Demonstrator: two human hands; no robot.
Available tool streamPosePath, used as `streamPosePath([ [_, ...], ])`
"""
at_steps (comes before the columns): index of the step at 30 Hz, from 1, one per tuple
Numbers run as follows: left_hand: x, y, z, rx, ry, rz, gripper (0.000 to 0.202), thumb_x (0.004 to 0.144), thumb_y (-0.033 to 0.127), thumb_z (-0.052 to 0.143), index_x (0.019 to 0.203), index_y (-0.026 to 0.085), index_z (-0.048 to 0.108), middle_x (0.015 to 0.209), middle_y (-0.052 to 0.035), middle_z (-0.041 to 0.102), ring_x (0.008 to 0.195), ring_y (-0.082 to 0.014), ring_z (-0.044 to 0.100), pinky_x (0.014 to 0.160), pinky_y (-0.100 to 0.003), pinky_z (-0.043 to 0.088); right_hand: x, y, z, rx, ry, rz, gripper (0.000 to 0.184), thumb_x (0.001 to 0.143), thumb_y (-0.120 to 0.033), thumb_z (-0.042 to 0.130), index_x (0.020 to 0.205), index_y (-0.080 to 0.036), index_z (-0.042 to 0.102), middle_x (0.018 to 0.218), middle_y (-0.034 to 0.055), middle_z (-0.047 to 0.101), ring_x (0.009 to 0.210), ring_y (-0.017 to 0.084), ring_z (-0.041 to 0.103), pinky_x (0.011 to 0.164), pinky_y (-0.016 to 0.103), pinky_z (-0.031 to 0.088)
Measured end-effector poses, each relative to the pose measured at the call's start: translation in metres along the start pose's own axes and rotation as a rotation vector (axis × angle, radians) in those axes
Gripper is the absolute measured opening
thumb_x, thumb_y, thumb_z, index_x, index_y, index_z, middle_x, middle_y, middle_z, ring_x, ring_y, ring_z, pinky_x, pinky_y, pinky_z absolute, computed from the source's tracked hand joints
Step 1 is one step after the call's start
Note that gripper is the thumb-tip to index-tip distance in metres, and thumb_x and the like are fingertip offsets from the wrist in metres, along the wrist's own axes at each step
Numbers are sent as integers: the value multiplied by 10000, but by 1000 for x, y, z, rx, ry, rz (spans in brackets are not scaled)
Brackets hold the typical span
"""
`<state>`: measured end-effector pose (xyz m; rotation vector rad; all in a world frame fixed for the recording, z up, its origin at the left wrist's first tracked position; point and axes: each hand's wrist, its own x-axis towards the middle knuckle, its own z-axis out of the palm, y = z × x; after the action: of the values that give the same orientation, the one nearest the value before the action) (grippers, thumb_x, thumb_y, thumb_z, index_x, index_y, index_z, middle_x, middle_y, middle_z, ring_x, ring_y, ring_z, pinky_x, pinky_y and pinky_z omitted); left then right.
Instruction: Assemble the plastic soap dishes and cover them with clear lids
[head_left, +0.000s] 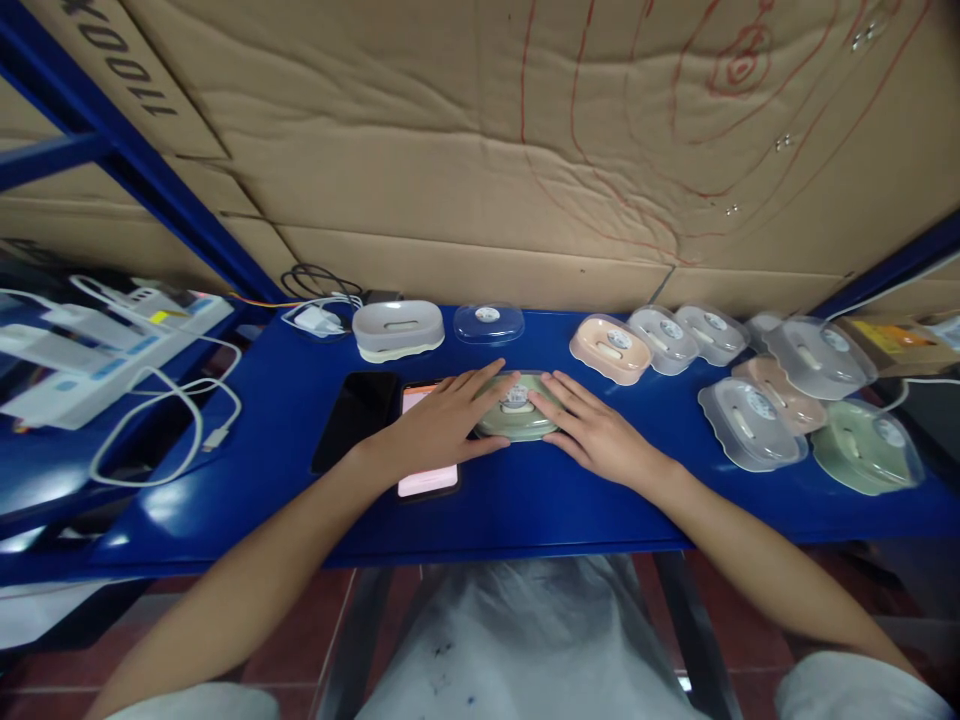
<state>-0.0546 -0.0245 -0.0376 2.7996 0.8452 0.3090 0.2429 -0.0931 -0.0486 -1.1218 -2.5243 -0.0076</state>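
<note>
A green soap box with a clear lid and a white round label lies on the blue table in front of me. My left hand grips its left side, the fingers over the lid and the thumb at the near edge. On the right side, my right hand holds it the same way, fingertips on the lid. Beneath and beside my left wrist is a phone with a lit screen, partly covered by the hand. Beyond the box lies a loose clear lid.
A dark phone lies left of the lit one. White and grey soap box parts are stacked behind it. Several lidded soap boxes, including a peach one, sit at the right. A white power strip with cables is at left; cardboard stands behind.
</note>
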Motion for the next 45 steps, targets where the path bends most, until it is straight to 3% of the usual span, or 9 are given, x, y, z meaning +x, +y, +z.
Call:
streamPosePath([
  [10,2,-6,7,-17,7,15,965,1016,627,658,1752,294,132,1809,-188,210,1614,-407,372,1279,-587,393,-2,-2,9,-166,94,-28,825,1084,-334,597,1762,-259,133,1708,156,439,1601,308,407,1269,511,490],
  [15,2,-9,9,-33,21,25,966,1024,613,652,1757,327,91,1817,-171,189,1615,-412,367,1259,-593,421,-2,-4,11,-205,116,-34,761,1081,-345,603,1744,-215,251,1676,186,479,1576,314,449,1244,489,518],
  [24,2,-10,10,-62,37,58,895,1039,552,654,1750,337,156,1830,-160,135,1620,-431,351,1247,-623,439,-2,-2,8,-147,109,-15,581,1069,-368,629,1624,-233,522,1643,149,539,1570,301,465,1252,480,510],
  [30,3,-10,10,-66,40,50,918,1028,569,666,1751,354,143,1830,-157,133,1608,-445,368,1230,-643,449,-1,-1,8,-109,126,-25,528,1066,-357,633,1576,-233,582,1630,147,555,1565,315,471,1293,545,446],
  [39,3,-10,10,-50,52,64,850,1063,651,523,1751,359,119,1823,-166,164,1599,-438,379,1210,-638,467,-5,2,14,80,124,-9,616,1090,-264,583,1680,-312,412,1744,81,386,1631,275,332,1309,488,424],
  [45,3,-5,9,-80,64,59,793,1078,637,507,1740,325,202,1791,-190,244,1584,-433,394,1214,-643,462,-1,6,13,177,125,13,702,1074,-348,632,1708,-371,331,1780,73,330,1662,304,282,1317,581,384],
])
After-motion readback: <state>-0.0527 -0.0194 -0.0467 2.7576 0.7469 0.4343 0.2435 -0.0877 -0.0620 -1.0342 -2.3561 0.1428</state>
